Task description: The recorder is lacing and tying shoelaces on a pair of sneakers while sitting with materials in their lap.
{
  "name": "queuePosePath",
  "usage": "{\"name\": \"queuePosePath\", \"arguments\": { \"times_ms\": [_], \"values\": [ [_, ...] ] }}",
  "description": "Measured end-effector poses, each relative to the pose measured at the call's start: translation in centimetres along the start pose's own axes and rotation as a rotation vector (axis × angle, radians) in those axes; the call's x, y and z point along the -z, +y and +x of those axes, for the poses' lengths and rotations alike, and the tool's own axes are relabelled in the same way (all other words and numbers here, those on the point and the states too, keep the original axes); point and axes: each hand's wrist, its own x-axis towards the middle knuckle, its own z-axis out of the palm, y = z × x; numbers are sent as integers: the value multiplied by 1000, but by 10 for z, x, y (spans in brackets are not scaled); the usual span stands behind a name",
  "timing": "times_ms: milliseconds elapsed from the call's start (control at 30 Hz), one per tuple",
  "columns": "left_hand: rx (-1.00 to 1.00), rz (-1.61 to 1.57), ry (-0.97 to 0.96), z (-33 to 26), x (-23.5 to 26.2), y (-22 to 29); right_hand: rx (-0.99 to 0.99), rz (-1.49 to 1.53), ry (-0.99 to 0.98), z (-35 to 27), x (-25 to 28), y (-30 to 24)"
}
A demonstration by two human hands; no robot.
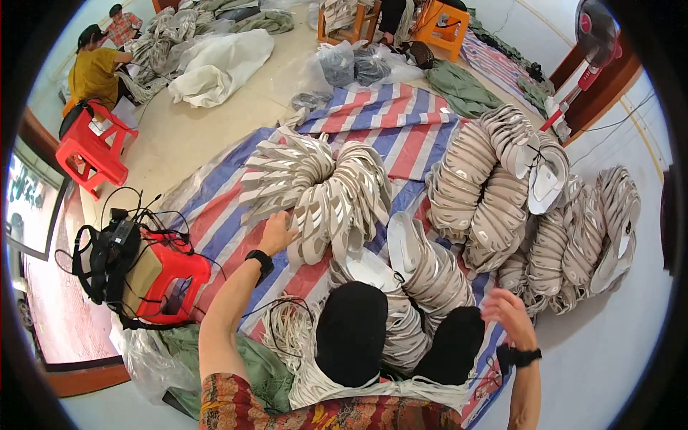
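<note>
Has the left hand [278, 233], with half-bent fingers, at the lower left edge of a thick ring of beige, curved, overlapping flat pieces [358, 183]; cannot tell from this view whether gripping it or merely touching. Holds the right hand [510, 315] raised, with loose, unclenched fingers, just beside the right knee. Wears a black band on each wrist. Has the ring lying ahead on a smooth, creased plastic sheet striped red, white and blue [401, 143], fanned into blade-like slats at left, packed closer at right. Has between ring and knees, clad in matte black fabric [351, 333], tightly ribbed beige coils [446, 276] with smooth white oval ends. Has by the left knee a tangle of thin, pale strands [283, 326] near crumpled olive-green cloth [251, 358]. Shows to the right a bulky, ridged beige coil [459, 179] and, beyond it, twisted beige bundles [584, 236]. Shows at left a glossy red plastic stool [188, 269] bearing black straps and looping cables [118, 247].
</note>
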Motion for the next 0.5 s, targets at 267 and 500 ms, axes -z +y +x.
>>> {"name": "queuePosePath", "arguments": {
  "times_ms": [267,500],
  "values": [
    [404,-300,-93,34,-73,-38,-155,177,443,-52,57,65],
    [98,-433,119,35,-57,-27,-391,53,559,-83,67,93]
  ]
}}
